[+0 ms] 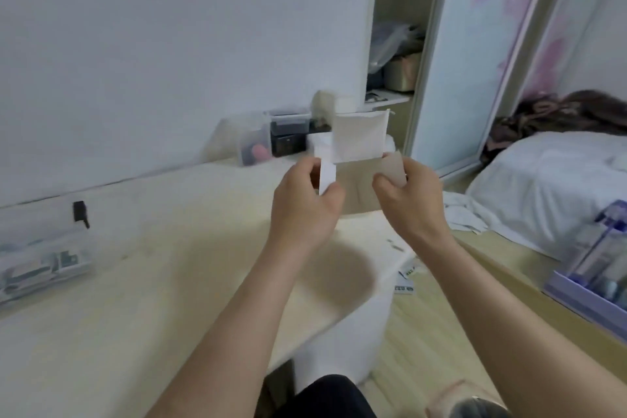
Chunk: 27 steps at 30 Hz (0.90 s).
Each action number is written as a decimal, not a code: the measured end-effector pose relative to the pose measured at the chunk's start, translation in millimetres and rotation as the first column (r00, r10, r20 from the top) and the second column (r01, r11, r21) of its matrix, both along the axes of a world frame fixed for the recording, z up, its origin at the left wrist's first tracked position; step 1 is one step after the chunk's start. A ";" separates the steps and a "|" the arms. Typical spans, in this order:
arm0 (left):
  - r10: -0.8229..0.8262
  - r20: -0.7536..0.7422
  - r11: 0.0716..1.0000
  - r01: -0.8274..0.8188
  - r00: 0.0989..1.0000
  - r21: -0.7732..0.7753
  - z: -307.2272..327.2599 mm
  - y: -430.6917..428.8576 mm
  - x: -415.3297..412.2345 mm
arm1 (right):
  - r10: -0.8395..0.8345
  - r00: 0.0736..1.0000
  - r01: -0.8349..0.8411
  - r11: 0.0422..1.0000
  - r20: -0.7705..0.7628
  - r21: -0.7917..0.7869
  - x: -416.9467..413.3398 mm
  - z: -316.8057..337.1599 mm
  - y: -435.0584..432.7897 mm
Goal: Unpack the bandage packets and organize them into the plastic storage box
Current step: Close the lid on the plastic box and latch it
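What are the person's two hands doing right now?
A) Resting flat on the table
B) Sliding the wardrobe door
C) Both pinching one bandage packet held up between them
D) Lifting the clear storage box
C: the left hand and the right hand each pinch a side of the bandage packet, which is raised in the air above the table.

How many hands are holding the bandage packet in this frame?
2. The left hand pinches the packet by its white strip; the right hand pinches its tan flap. No other hand shows.
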<state>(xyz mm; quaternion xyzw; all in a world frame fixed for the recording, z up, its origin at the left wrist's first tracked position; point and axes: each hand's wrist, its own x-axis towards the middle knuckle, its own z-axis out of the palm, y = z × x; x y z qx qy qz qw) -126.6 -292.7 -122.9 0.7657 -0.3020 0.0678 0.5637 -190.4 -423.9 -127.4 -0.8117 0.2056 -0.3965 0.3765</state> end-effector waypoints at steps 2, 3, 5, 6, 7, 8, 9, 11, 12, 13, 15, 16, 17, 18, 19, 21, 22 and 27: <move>-0.120 -0.041 0.993 0.121 0.992 0.011 -9.2 -34.3 -24.4 | 0.023 1.000 -0.020 0.988 -0.021 0.153 -35.2 -6.2 -38.3; -0.192 -0.077 0.981 0.194 0.978 0.013 -17.3 -62.6 -44.7 | 0.040 0.998 -0.025 0.971 -0.057 0.239 -64.8 -11.8 -68.6; -0.301 -0.097 0.953 0.301 0.949 -0.012 -23.0 -76.0 -55.1 | 0.123 0.987 -0.078 0.928 -0.102 0.364 -88.8 -11.7 -93.0; -0.357 -0.110 0.933 0.359 0.928 -0.003 -29.9 -92.1 -66.9 | 0.139 0.980 -0.073 0.916 -0.140 0.394 -106.8 -15.7 -111.2; -0.387 -0.103 0.919 0.392 0.916 0.034 -36.4 -103.8 -74.4 | 0.162 0.968 -0.070 0.909 -0.192 0.411 -118.6 -18.7 -126.0; -0.422 -0.128 0.898 0.433 0.897 0.074 -49.1 -123.3 -87.5 | 0.173 0.951 -0.045 0.899 -0.257 0.435 -135.6 -29.7 -145.5; -0.433 -0.143 0.887 0.449 0.890 0.112 -58.9 -134.6 -92.5 | 0.180 0.928 -0.016 0.893 -0.325 0.450 -142.5 -37.7 -157.4; -0.437 -0.225 0.855 0.479 0.871 0.196 -90.6 -164.2 -112.4 | 0.181 0.878 0.066 0.871 -0.442 0.487 -164.9 -69.9 -182.7; -0.432 -0.271 0.838 0.494 0.860 0.232 -104.5 -172.0 -117.1 | 0.183 0.854 0.090 0.869 -0.486 0.486 -170.1 -84.2 -189.8; -0.430 -0.335 0.813 0.521 0.838 0.261 -122.9 -182.7 -125.9 | 0.189 0.823 0.120 0.864 -0.536 0.489 -179.6 -101.5 -196.2; -0.406 -0.441 0.760 0.564 0.800 0.324 -161.2 -201.6 -142.8 | 0.197 0.774 0.173 0.849 -0.602 0.500 -197.7 -140.6 -209.1; -0.389 -0.469 0.737 0.573 0.793 0.359 -173.6 -202.3 -143.6 | 0.196 0.755 0.188 0.849 -0.625 0.494 -198.2 -156.8 -210.9; -0.375 -0.494 0.701 0.589 0.784 0.403 -191.3 -204.8 -148.5 | 0.192 0.733 0.223 0.839 -0.653 0.497 -203.7 -176.5 -213.0; -0.362 -0.534 0.669 0.612 0.764 0.422 -211.5 -210.5 -157.4 | 0.188 0.716 0.260 0.822 -0.673 0.506 -212.8 -196.7 -215.2; -0.343 -0.567 0.652 0.624 0.749 0.430 -226.9 -212.4 -162.8 | 0.187 0.705 0.294 0.801 -0.684 0.522 -217.9 -214.2 -216.0; -0.290 -0.650 0.643 0.647 0.702 0.411 -262.5 -222.7 -181.2 | 0.191 0.690 0.380 0.726 -0.698 0.574 -237.9 -253.1 -218.7; -0.269 -0.670 0.652 0.643 0.692 0.402 -275.9 -224.0 -186.2 | 0.186 0.689 0.413 0.693 -0.700 0.591 -244.4 -267.8 -216.2; -0.264 -0.672 0.610 0.660 0.692 0.439 -317.1 -238.9 -209.6 | 0.079 0.766 0.564 0.393 -0.638 0.726 -277.1 -335.0 -213.9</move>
